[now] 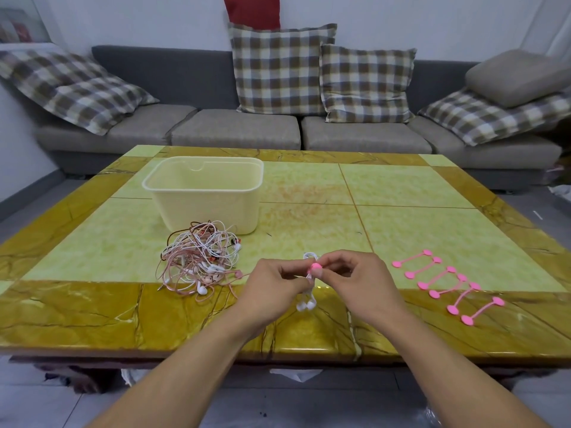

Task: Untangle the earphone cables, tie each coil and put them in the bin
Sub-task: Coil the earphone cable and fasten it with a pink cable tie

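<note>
From the head view, a white earphone coil (310,284) is held up between both hands over the near edge of the table (401,186). It is pinched by the curled fingers of the left hand (273,287) on one side and by the thumb and fingers of the right hand (355,281) on the other. A pink tie (315,267) is seen at the middle of the coil, its round end pressed right at the right hand's fingertips. Two white earbuds (306,305) are left dangling just below the hands, between the two wrists.

Off to the left of the left hand, a tangled pile of earphone cables (202,256) is spread on the table, white and pinkish-brown strands knotted together, with several earbuds poking out at its near side. One thin strand from it is trailed toward the left hand. Beyond that pile, farther from the left hand, a cream plastic bin (204,193) is stood upright; nothing can be made out inside it from this angle.

To the right of the right hand, a row of spare pink ties (448,284) is laid out, apart from the fingers, each a thin strap with a round disc at both ends.

Behind the table, a grey sofa (234,128) with checked cushions (278,69) is seen. No brand, label or readable writing can be made out on anything.
</note>
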